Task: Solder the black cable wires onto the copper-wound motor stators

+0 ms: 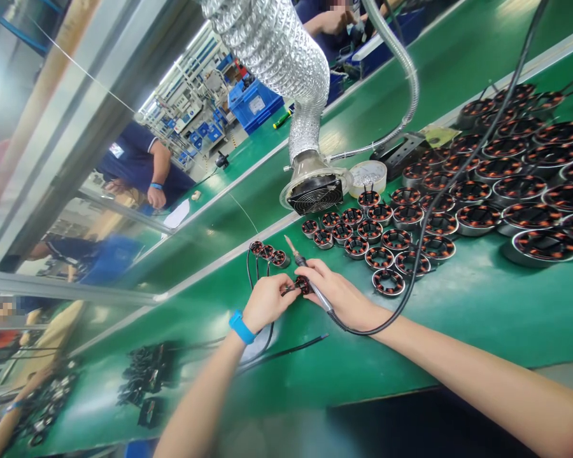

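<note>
My right hand [341, 294] is closed round a soldering iron [321, 298], its tip pointing up and to the left. The same hand's fingers steady a small motor stator [304, 284] with dark and copper-coloured windings. On the stator's left side my left hand [266, 304], with a blue wrist strap, is pinched on a small dark piece, perhaps a lead; the fingertips mostly hide it. Just beyond my left hand, several small stators [279, 258] stand with black cables [249, 270] running from them.
Rows of stators in metal rings [395, 240] cover the bench's right side. A fume duct [310, 83] ends in a fan [316, 194] beside a round white tub [368, 175]. The iron's cord [423, 232] loops over the right side. Black parts [148, 372] lie left. Co-workers sit across.
</note>
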`<state>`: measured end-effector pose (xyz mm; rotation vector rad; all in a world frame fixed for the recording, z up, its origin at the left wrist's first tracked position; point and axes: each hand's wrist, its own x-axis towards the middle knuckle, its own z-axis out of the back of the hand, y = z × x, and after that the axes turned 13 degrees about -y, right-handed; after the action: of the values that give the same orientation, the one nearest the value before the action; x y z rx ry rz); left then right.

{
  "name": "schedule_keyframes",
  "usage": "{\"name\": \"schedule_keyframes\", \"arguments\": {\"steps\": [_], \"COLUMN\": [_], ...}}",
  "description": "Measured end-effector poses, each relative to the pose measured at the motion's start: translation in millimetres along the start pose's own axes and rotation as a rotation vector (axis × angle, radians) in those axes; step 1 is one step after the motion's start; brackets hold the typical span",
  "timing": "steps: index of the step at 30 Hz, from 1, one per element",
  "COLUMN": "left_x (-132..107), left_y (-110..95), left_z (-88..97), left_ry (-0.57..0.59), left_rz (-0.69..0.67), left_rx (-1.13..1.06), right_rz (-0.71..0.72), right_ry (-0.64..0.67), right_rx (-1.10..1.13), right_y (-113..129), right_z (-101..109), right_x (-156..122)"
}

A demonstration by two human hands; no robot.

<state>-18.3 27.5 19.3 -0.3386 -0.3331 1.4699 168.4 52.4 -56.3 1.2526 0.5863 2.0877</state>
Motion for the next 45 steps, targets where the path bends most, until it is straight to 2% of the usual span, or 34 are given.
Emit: {"name": "schedule_keyframes", "arguments": {"steps": [6,11,17,19,21,25,28,31,35,38,42,45], "left_x": [-7,-13,-20,-19,-18,-14,-12,-8,1,8,12,12], "left_y": [-8,-7,-4,-1,1,6,6,5,11,19,27,29], "left_z": [-3.2,-0.8,0.6,1.5,2.1,1.8,3.3,8.0,10.2,3.9,-9.3,-16.3], "left_ry": [-0.020,-0.040,-0.015,-0.014,-0.031,-0.040,0.017,0.115,0.198,0.244,0.188,0.111], "left_rz": [-0.083,-0.039,-0.060,-0.042,0.015,0.228,0.373,0.445,0.392,0.392,0.439,0.436], "left_rx": [0.275,0.310,0.334,0.248,0.067,-0.406,-0.607,-0.669,-0.709,-0.785,-0.863,-0.793], "right_rz": [0.013,0.042,0.057,0.034,0.004,-0.061,-0.085,-0.089,-0.102,-0.120,-0.135,-0.140], "right_ry": [0.045,0.077,0.067,0.059,0.041,-0.014,-0.041,-0.051,-0.064,-0.095,-0.131,-0.145], "right_rx": [-0.073,-0.165,-0.165,-0.145,-0.101,0.026,0.082,0.133,0.206,0.231,0.148,0.081], "right_y": [4,10,12,11,10,4,0,-3,-5,-7,-9,-9], "right_z": [-1,-4,-6,-6,-6,-6,-8,-10,-12,-13,-14,-14], "right_x": [1,1,-1,-1,-1,-2,-4,-5,-3,-1,1,1]}}
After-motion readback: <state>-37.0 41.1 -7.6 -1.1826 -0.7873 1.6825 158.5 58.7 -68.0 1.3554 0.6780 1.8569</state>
